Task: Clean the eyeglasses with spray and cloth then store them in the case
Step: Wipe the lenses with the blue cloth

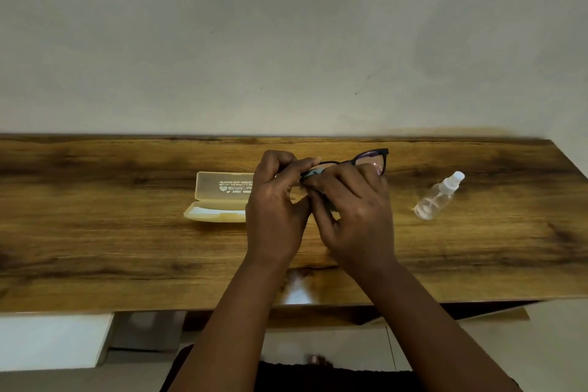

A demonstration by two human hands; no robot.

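The one camera sits on the person's head, looking forward and down, near the wooden table (95,232) and wall (286,25).

At mid-frame we see the left hand (276,200) and right hand (353,207) pinching a teal cloth (313,172) on black eyeglasses (370,161) above the wooden table (95,232).

Two hands — left (273,210) and right (356,213) — one pair of glasses (370,161), one cloth (313,172), one open case (219,200), one spray bottle (439,196), all on or above one table (95,232).
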